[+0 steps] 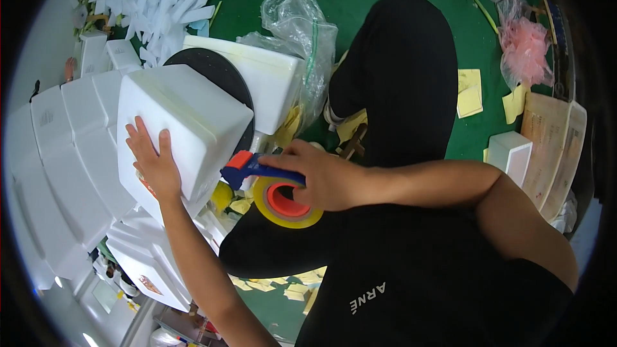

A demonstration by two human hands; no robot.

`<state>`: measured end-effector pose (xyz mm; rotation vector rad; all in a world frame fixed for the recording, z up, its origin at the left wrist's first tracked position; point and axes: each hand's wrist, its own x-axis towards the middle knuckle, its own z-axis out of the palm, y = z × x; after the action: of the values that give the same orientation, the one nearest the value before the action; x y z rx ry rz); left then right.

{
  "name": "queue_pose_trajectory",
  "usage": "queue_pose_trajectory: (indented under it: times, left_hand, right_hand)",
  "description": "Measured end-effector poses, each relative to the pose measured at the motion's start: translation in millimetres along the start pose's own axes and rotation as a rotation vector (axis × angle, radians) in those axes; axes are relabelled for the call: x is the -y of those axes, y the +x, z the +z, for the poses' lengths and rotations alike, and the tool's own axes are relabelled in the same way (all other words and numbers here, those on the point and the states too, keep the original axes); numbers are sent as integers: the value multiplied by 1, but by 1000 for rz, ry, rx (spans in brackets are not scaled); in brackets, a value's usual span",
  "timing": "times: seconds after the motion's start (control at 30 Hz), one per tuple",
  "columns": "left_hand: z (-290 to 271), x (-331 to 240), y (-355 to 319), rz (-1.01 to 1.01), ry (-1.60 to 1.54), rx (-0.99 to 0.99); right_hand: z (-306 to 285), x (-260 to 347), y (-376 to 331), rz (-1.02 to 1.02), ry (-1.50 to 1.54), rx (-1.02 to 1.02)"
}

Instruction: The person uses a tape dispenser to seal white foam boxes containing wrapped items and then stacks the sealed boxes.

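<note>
Green floor (pixel 398 0) littered with paper scraps (pixel 160 0). A white foam box (pixel 186 122), left hand (pixel 154 164) flat, fingers spread on it; right hand (pixel 321 180) gripping a tape dispenser (pixel 273 186).

One head-worn fisheye camera looks steeply down, close over the person's lap and both hands, toward the green floor (pixel 385 6); edges curve at the rim.

matt white foam box (pixel 186 122), glossy plastic tape dispenser (pixel 273 186)
</note>
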<state>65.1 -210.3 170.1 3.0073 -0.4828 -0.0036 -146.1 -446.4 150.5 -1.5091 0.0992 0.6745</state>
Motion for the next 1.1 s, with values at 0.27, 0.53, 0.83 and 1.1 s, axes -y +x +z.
queue_pose_trajectory:
  times: [0.27, 0.53, 0.83, 1.1]
  left_hand:
    - [4, -14, 12, -294, -617, -47]
    - [-23, 67, -93, 492, 27, 66]
    - [15, -79, 22, -241, -783, 76]
    - [-7, -25, 25, 432, 27, 78]
  right_hand:
    - [-5, -18, 11, -161, 264, -344]
    - [-25, -16, 49, -309, 199, -436]
    - [-2, -61, -93, -189, 81, -452]
    - [-15, -52, -106, -14, 189, -250]
